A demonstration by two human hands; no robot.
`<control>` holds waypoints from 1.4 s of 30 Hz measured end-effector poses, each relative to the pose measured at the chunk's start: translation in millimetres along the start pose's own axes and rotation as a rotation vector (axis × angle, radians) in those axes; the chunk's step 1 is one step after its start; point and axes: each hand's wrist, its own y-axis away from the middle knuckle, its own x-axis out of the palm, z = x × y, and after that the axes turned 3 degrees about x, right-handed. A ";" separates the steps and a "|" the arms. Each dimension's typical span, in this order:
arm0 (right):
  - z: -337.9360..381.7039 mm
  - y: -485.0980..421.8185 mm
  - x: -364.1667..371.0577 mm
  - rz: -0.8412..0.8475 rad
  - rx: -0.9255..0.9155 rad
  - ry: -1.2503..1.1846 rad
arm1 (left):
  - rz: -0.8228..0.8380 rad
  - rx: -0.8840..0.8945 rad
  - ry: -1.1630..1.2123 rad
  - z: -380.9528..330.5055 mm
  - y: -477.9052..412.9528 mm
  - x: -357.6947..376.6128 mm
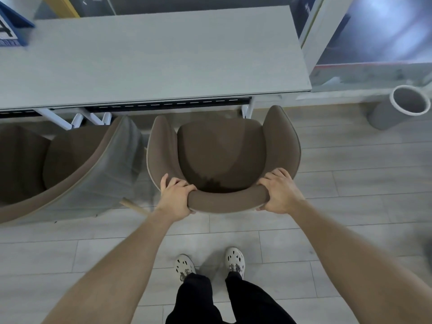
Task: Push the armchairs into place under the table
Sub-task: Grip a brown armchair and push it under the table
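Pale grey wood-grain laminate covers the table (pixel 152 59), which spans the frame from 9 to 1 o'clock; its near edge shows a dark slotted rail underneath and white metal legs (pixel 249 109). Floor (pixel 350 174) is light grey plank, joints running mostly across the view.

Brown upholstered armchair (pixel 222 155) stands at centre, facing the table. Its arm tips sit at the table's near edge, the seat front just at the edge line; most of the seat remains outside the tabletop. Left hand (pixel 176 195) is wrapped over the backrest rim at its left corner, fingers curled inside and thumb on the outer shell. Right hand (pixel 278 191) is clamped on the rim at the right corner in the same manner. Both grips are closed firmly on the backrest.

Second armchair (pixel 70 164), same brown fabric with a grey outer shell, stands at 9 o'clock, turned at an angle, just beside the first. A light wooden leg (pixel 133 205) shows at its lower edge.

At 2 o'clock, a grey cylindrical bin (pixel 397 108) with a white rim stands on the floor, well apart from the chair. A blue sign (pixel 12 26) rests on the table at 10 o'clock; lettering is unreadable. Glass partition with white frame (pixel 325 33) at 1 o'clock. At 6 o'clock, white shoes (pixel 235 259) and black trousers (pixel 233 300).
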 end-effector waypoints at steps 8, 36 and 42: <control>-12.5 -6.2 1.8 -0.003 -0.039 0.016 | -0.004 -0.011 -0.009 -5.2 -2.8 -0.6; 0.5 -1.4 -1.3 -0.023 0.126 -0.021 | -0.011 -0.003 0.052 -9.0 -9.2 -5.2; 19.4 3.8 -25.1 0.198 0.117 0.069 | 0.100 0.029 0.013 -11.0 -0.3 -22.9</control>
